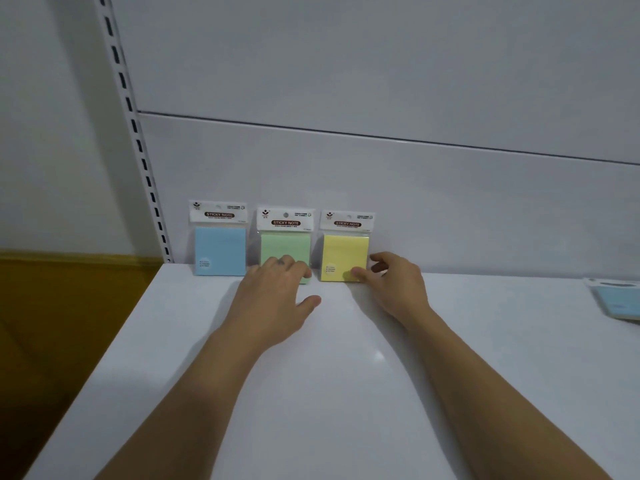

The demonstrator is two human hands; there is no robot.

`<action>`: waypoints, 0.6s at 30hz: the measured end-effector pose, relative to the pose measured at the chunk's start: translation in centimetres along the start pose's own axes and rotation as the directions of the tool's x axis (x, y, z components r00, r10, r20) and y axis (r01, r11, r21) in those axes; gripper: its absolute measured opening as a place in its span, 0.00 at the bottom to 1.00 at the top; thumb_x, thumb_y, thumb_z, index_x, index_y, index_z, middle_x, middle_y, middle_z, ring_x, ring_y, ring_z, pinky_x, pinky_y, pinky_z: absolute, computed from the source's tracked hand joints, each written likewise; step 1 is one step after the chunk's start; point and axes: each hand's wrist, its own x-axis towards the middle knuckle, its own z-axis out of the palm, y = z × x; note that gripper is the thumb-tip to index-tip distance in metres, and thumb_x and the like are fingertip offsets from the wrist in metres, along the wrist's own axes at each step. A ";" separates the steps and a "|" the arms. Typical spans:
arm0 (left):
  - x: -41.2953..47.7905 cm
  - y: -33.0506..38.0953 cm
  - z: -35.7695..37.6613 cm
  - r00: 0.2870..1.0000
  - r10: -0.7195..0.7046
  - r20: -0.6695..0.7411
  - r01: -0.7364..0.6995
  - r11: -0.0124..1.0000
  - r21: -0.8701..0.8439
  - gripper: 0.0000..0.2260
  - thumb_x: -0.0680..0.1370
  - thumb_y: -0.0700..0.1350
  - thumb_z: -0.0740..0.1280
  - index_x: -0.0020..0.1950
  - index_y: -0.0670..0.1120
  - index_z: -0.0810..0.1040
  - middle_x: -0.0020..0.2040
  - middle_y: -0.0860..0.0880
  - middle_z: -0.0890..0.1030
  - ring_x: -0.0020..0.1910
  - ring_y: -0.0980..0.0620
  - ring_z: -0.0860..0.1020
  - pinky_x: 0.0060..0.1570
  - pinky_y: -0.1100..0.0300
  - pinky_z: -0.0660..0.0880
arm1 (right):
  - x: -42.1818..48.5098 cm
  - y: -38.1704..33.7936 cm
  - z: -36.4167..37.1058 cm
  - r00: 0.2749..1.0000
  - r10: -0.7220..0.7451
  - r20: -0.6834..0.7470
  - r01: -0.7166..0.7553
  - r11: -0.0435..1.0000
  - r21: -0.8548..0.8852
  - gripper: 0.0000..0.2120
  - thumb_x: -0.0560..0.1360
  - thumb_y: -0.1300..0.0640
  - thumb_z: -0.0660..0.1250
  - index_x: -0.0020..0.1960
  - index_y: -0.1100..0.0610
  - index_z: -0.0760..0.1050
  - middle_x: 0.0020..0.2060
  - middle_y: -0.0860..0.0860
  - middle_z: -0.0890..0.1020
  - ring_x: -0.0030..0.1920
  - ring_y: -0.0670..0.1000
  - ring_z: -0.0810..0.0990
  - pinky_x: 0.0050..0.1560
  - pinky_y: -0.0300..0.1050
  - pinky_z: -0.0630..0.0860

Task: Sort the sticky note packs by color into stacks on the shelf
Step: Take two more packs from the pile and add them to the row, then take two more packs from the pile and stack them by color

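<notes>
Count: four sticky note packs in view, two hands, one shelf.

Three packs stand in a row at the rear of the white shelf (346, 393), upright and leaning on the grey back panel (415, 202). From left to right they are the blue pack (220, 249), the green pack (285, 245) and the yellow pack (344, 252). Each has a white header card reading "STICKY NOTE". There are narrow gaps between them and none touch. Whether more packs sit behind each front one cannot be told.

A second blue pack (620, 301) lies flat at the far right edge of the shelf, well apart from the row and cut off by the frame.

Left hand (273, 289): palm down, with the fingers laid over the lower front of the green pack and bent slightly at the tips. The thumb (311, 301) is spread away and rests on the shelf surface, off the pack. This is contact, not a grasp.

Right hand (394, 284): the thumb tip (356, 271) presses on the lower right corner of the yellow pack's face. The curled fingers sit at the pack's right edge, so the hand pinches that corner.

A slotted upright (138, 147) runs down the left side of the back panel.
</notes>
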 end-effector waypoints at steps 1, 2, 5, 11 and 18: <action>0.0 0.1 0.0 1.000 0.008 0.005 -0.008 1.000 0.010 0.19 0.77 0.59 0.62 0.64 0.53 0.72 0.60 0.54 0.74 0.61 0.52 0.71 0.60 0.55 0.66 | -0.2 0.1 -0.5 1.000 -0.005 -0.007 0.005 1.000 -0.021 0.23 0.71 0.42 0.71 0.62 0.51 0.76 0.52 0.48 0.81 0.51 0.49 0.78 0.49 0.45 0.73; 0.1 0.3 0.0 1.000 0.017 0.008 -0.017 1.000 0.015 0.19 0.77 0.60 0.62 0.65 0.53 0.71 0.61 0.54 0.74 0.61 0.52 0.70 0.60 0.55 0.66 | -0.3 0.1 -1.1 1.000 -0.016 -0.011 0.015 0.998 -0.053 0.25 0.71 0.42 0.71 0.64 0.52 0.74 0.55 0.48 0.80 0.54 0.49 0.78 0.52 0.47 0.74; 0.2 1.0 -0.3 0.999 0.044 0.019 -0.044 0.999 -0.006 0.20 0.77 0.59 0.62 0.66 0.52 0.70 0.61 0.53 0.74 0.61 0.51 0.70 0.59 0.55 0.66 | -1.0 0.3 -3.1 0.995 -0.092 0.023 0.095 0.969 -0.230 0.30 0.73 0.42 0.68 0.71 0.51 0.67 0.65 0.51 0.75 0.64 0.52 0.73 0.61 0.49 0.70; 0.5 3.3 -0.8 0.990 0.137 0.026 -0.137 0.991 0.007 0.24 0.77 0.61 0.60 0.69 0.52 0.68 0.64 0.52 0.73 0.63 0.51 0.70 0.61 0.55 0.64 | -3.7 1.8 -7.9 0.983 -0.160 0.087 0.182 0.860 -0.477 0.36 0.74 0.37 0.63 0.76 0.49 0.58 0.75 0.50 0.63 0.75 0.51 0.59 0.74 0.51 0.56; 1.2 9.1 -2.3 0.977 0.210 0.018 -0.210 0.977 0.021 0.28 0.76 0.64 0.58 0.72 0.53 0.65 0.69 0.53 0.71 0.69 0.51 0.66 0.68 0.53 0.58 | -6.2 3.2 -13.3 0.988 -0.154 0.032 0.149 0.848 -0.509 0.36 0.75 0.36 0.61 0.77 0.47 0.55 0.77 0.50 0.58 0.77 0.51 0.54 0.76 0.53 0.50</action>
